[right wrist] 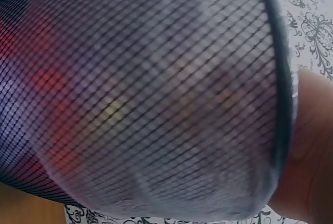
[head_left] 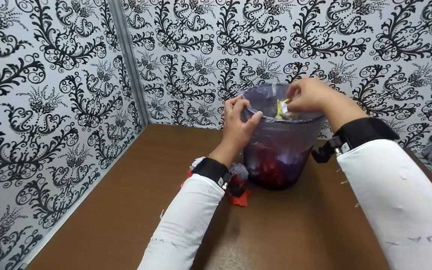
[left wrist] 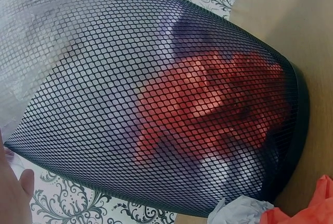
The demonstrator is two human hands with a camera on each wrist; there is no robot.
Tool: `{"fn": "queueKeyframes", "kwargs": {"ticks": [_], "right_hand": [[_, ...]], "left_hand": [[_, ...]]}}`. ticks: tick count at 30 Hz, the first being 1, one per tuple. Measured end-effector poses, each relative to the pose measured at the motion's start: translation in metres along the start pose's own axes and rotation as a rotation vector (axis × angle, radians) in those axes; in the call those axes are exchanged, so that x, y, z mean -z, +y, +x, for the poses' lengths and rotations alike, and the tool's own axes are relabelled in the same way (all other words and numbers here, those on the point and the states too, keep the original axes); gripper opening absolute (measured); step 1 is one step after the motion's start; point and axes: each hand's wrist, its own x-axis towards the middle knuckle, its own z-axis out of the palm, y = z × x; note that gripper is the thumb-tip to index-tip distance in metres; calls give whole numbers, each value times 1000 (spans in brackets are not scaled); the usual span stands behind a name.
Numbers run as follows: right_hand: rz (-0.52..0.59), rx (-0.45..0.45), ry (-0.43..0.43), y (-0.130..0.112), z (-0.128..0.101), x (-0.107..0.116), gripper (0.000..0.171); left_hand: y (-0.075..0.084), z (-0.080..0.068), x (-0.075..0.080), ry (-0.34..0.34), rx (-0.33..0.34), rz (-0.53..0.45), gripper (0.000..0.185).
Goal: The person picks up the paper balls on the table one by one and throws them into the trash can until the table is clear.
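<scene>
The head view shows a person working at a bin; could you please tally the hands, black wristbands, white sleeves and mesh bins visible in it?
Hands: 2
Black wristbands: 2
White sleeves: 2
Mesh bin: 1
Total: 7

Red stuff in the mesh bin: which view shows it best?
Left wrist: the red stuff shows large and fairly clear through the mesh. Head shows a small, dim patch; right wrist, blurred patches at left.

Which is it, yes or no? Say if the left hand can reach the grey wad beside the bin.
Probably not yet: the left hand holds the bin's rim, above the grey wad. Freed, it likely could.
</scene>
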Motion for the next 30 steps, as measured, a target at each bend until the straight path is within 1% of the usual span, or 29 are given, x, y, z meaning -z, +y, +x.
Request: {"fn": "queueKeyframes", "kwargs": {"ticks": [2,4,7,9,11,13,15,17,20,23,26,28,30], "right_hand": [[-15,19,-12,2,-2,-2,43],[-31,50,5,3,-5,-3,47],[-41,107,80,1,-14,-2,49],[-41,167,164,-3,-24,-1,45],[-41,251,255,-8,-36,-1,40],[-48,346,348,-14,-51,-2,36],[-57,460,438,-19,-66,-5,32],[-69,560,513,-23,-82,-11,30],[-83,694,589,-28,-101,-25,29],[-78,793,641,-31,-112,-44,28],[-45,834,656,-29,-114,-69,27],[-13,831,636,-26,-112,-88,26],[21,816,593,-22,-109,-111,26]], "left_hand": [[0,0,0,-3,0,-1,42],[0,-1,0,-6,-3,-2,42],[1,-1,-1,-19,1,3,42],[1,-1,-1,-25,2,9,42],[2,0,0,-27,1,13,44],[2,0,0,-26,1,12,44],[2,1,0,-27,1,5,45],[3,1,0,-29,2,4,45],[2,1,0,-25,-9,-4,46],[1,1,1,-15,-29,-19,47],[-1,0,1,-8,-39,-30,47],[-2,0,1,-7,-41,-27,47],[-2,0,1,-7,-42,-22,47]]}}
